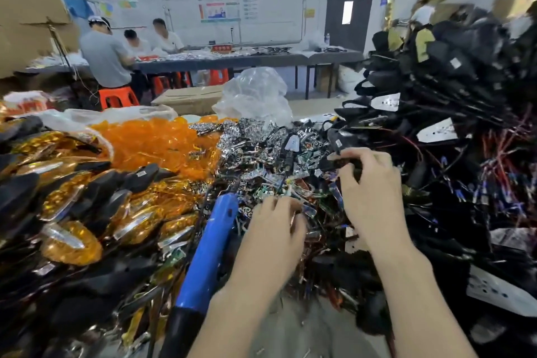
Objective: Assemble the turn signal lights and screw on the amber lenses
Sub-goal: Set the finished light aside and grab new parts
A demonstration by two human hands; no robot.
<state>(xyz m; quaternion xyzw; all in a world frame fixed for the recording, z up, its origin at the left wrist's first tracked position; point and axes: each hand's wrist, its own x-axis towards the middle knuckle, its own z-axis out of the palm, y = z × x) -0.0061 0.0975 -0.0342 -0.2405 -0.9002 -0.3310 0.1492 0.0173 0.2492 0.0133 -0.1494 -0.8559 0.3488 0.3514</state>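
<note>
Turn signal housing (343,160) could snag as you lift it: your right hand (370,186) has its fingers and thumb curled round it at the far edge of the loose parts, close to the heap of wired housings (453,90), and trailing red and black leads there look ready to catch and drag neighbours along. Your left hand (276,231) is apart from the right, nearer you, fingers bent down into the pile of silvery reflectors and small boards (261,142); you cannot tell from here whether it has hold of a piece, and in that tangle you might well pick up two or a bent one. The blue screwdriver (207,250) lies just beside your left wrist, so a careless sweep could knock it. The housing itself is small, black and glossy, mostly hidden by your fingers, with no lens on it. The amber lenses (154,139) are heaped well to the left, beyond the finished lights (69,212).
</note>
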